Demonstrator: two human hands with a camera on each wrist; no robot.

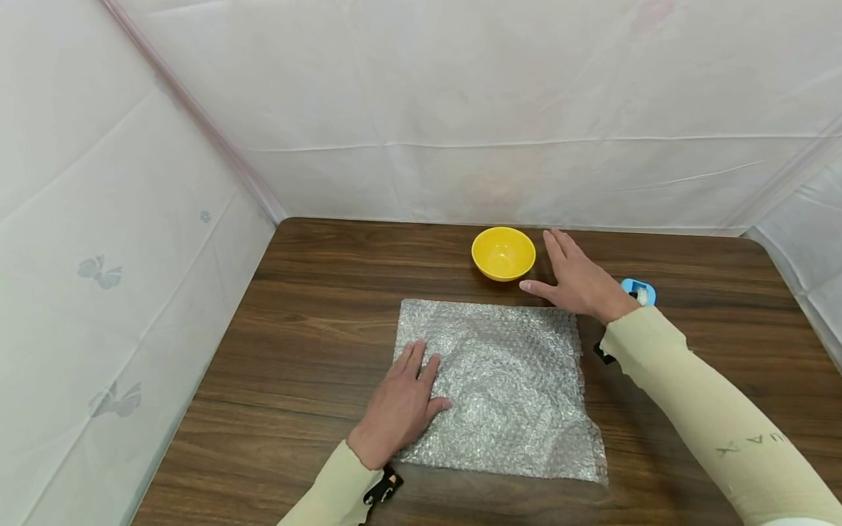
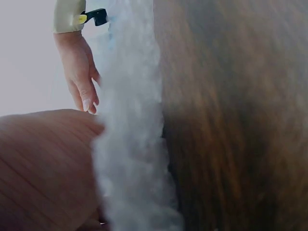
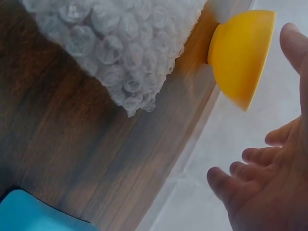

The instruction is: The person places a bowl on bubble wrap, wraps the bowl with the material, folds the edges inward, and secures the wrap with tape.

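A sheet of bubble wrap [image 1: 506, 394] lies flat on the brown wooden table [image 1: 316, 314]. My left hand [image 1: 397, 405] rests on its left edge with the fingers spread. Behind the sheet stands a yellow bowl [image 1: 503, 254], upright, with nothing visible inside. To the bowl's right my right hand [image 1: 579, 281] is held with straight fingers and the thumb apart. In the right wrist view a gap shows between that hand [image 3: 269, 178] and the bowl [image 3: 243, 57]. The left wrist view is mostly filled by blurred bubble wrap [image 2: 132, 120].
A light blue tape dispenser [image 1: 639, 291] lies on the table just beyond my right wrist, partly hidden by it. White sheeting [image 1: 421, 109] hangs behind the table's far edge and along the left side [image 1: 99, 292].
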